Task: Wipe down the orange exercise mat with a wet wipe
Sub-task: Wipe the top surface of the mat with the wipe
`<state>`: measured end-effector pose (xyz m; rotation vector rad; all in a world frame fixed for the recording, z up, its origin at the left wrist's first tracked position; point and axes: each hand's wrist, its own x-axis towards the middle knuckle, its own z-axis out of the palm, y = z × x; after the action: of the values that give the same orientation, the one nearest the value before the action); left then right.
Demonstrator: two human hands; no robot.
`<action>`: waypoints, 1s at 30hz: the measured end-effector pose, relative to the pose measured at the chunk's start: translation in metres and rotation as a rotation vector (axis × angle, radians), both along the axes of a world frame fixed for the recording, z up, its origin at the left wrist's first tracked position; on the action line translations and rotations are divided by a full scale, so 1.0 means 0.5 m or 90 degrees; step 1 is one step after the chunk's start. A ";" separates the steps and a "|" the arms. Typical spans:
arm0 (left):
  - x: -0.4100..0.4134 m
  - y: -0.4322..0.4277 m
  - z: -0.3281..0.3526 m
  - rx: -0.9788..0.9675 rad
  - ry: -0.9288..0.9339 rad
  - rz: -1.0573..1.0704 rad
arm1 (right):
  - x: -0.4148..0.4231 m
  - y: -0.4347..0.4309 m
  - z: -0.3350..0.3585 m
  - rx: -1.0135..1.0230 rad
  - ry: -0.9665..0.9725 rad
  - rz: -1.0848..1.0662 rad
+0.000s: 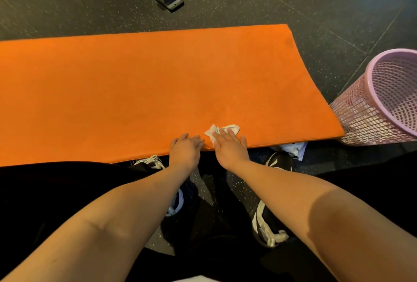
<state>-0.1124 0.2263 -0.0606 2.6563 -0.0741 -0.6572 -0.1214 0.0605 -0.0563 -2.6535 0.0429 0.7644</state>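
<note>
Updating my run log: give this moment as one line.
phase: wiping | right hand presses wet wipe on orange mat, near edge | left hand flat on mat

No words, brands, labels or numbers can be read anywhere in the view. A pale blue packet (pixel 293 147), near the right hand (pixel 229 148) on its right side, carries tiny dark marks too small to read.

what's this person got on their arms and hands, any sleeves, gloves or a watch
Nothing is worn on either. The left grip and right grip are bare hands with no gloves, and no watch or band shows at either wrist. Both forearms are uncovered, with no sleeve in view right up to the frame's edge.
</note>
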 end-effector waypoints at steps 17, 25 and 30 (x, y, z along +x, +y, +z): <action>-0.025 -0.040 0.017 -0.007 0.003 -0.047 | -0.039 0.024 0.023 0.034 -0.038 0.060; -0.025 -0.038 0.014 0.038 0.034 -0.045 | -0.011 0.020 0.010 -0.092 0.011 0.005; 0.006 -0.031 0.010 0.054 0.028 -0.030 | 0.008 0.014 -0.002 -0.049 -0.021 0.187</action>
<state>-0.1096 0.2107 -0.0554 2.7268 -0.0989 -0.7503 -0.1176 0.0673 -0.0575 -2.7810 -0.3404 0.8229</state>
